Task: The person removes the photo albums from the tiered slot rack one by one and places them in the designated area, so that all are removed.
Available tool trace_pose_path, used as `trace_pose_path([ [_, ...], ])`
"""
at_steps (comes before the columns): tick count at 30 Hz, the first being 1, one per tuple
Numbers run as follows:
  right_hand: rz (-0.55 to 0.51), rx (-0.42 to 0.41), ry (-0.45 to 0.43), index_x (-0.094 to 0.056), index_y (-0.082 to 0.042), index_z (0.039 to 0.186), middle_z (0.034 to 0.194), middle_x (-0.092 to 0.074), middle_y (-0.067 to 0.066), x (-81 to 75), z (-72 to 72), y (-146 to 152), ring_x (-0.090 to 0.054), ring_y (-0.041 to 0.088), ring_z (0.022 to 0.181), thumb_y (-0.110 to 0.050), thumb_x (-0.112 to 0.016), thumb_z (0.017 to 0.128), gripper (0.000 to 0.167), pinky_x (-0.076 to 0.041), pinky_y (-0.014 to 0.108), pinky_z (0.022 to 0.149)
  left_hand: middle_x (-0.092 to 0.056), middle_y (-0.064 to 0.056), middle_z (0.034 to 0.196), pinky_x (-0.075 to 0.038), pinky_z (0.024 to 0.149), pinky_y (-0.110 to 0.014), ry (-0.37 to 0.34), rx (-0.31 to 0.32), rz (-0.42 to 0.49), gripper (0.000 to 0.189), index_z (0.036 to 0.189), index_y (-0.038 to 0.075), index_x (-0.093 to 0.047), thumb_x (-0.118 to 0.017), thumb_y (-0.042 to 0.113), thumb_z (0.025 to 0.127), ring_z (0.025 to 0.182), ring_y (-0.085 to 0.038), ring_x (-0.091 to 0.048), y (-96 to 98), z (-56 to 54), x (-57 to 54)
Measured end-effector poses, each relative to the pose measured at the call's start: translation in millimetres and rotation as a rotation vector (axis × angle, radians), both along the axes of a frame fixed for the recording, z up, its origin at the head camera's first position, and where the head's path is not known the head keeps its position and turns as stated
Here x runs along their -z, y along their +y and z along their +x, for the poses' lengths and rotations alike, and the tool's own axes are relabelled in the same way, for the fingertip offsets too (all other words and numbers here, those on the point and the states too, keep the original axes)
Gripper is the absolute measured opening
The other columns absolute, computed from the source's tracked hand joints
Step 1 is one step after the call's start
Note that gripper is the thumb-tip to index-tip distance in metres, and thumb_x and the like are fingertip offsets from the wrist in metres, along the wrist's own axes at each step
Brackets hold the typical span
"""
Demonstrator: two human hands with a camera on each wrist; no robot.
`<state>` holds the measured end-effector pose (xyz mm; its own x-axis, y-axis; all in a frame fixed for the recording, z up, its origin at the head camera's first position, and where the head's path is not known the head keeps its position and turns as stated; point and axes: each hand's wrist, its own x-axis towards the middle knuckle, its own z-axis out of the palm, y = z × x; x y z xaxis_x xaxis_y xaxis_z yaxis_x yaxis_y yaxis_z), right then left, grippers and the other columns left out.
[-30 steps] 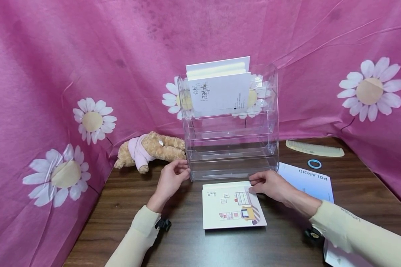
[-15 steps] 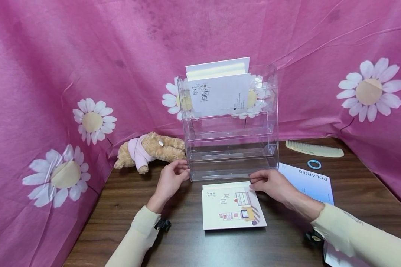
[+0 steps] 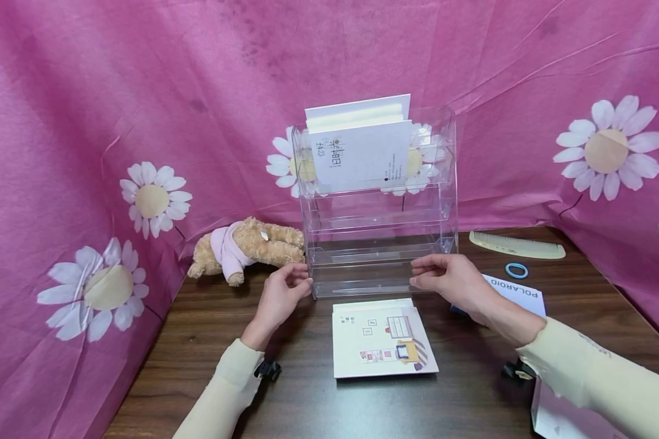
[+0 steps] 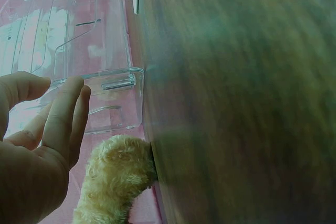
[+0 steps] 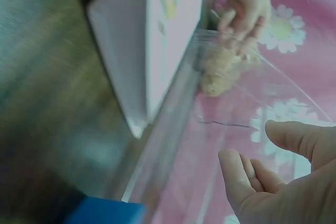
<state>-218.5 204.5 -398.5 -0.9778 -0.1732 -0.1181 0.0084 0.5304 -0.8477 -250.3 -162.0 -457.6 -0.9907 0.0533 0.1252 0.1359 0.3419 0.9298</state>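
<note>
A clear plastic tiered display rack (image 3: pixel 376 283) stands at the table's back, with white cards (image 3: pixel 359 155) upright in its top tier. At the rack's lower left corner is my left hand (image 3: pixel 277 299), its thumb and fairly straight fingers spread slightly apart; the left wrist view leaves contact with the rack (image 4: pixel 118 82) unclear. My right hand (image 3: pixel 458 280) hovers before the lowest tier's right part, thumb and fingers apart, with nothing between them in the right wrist view. A stack of illustrated cards (image 3: pixel 381 341) lies on the table in front of the rack, untouched by either hand.
A plush bear (image 3: pixel 249 244) in a pink top lies left of the rack. On the right are a pale comb (image 3: pixel 516 244), a blue ring (image 3: pixel 517 271) and a POLAROID-printed box (image 3: pixel 518 292), partly hidden by my right arm. A pink flowered cloth (image 3: pixel 241 73) hangs behind.
My right hand has left the upper right corner of the card stack and risen forward to the rack's lowest tier. The left hand, rack and cards have stayed in place.
</note>
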Motion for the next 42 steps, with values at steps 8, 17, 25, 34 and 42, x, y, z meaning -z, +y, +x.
trace_pose_path([
  [8,-0.013,0.027,0.056,-0.066,-0.001,0.151,0.144,-0.076,0.021,-32.1,-12.3,4,-0.070,0.001,0.104,-0.031,-0.081,0.105,0.057,-0.060,0.013,0.080,-0.080,-0.026,0.113,-0.072,0.080,-0.021,0.005,-0.003,0.006,0.029,0.128,-0.008,-0.076,-0.077,-0.004,0.100,0.096,-0.022,-0.077,0.3,0.2,1.7],
  [17,-0.040,0.061,0.124,-0.069,-0.005,0.150,0.141,-0.079,0.016,-70.9,-26.4,5,-0.071,-0.009,0.100,-0.031,-0.083,0.104,0.055,-0.061,0.009,0.086,-0.081,-0.023,0.113,-0.071,0.080,-0.020,0.008,-0.008,-0.023,0.029,0.128,-0.007,-0.076,-0.077,-0.003,0.100,0.094,-0.017,-0.076,-0.1,-0.7,0.5],
  [25,-0.033,0.106,0.228,-0.070,-0.010,0.150,0.143,-0.077,0.006,-109.6,-46.7,0,-0.068,-0.005,0.102,-0.039,-0.086,0.101,0.059,-0.058,0.009,0.084,-0.081,-0.023,0.113,-0.072,0.081,-0.021,0.004,-0.004,-0.017,0.031,0.130,-0.009,-0.075,-0.077,-0.003,0.099,0.095,-0.017,-0.076,0.8,-1.4,0.2],
  [34,-0.157,0.104,0.339,-0.069,-0.010,0.151,0.133,-0.080,-0.004,-138.8,-74.6,-8,-0.073,-0.004,0.105,-0.029,-0.086,0.102,0.056,-0.063,0.010,0.089,-0.081,-0.024,0.113,-0.071,0.082,-0.020,0.004,-0.004,-0.015,0.031,0.130,-0.009,-0.074,-0.076,-0.003,0.100,0.094,-0.015,-0.076,-0.3,-0.7,0.0],
  [42,-0.221,0.148,0.367,-0.068,-0.011,0.153,0.132,-0.079,-0.003,-147.6,-97.6,-8,-0.071,-0.001,0.111,-0.028,-0.088,0.100,0.059,-0.059,0.007,0.089,-0.082,-0.022,0.113,-0.069,0.082,-0.019,0.031,-0.007,-0.066,0.030,0.128,-0.006,-0.076,-0.079,0.000,0.099,0.096,-0.022,-0.078,-1.2,-0.6,1.3],
])
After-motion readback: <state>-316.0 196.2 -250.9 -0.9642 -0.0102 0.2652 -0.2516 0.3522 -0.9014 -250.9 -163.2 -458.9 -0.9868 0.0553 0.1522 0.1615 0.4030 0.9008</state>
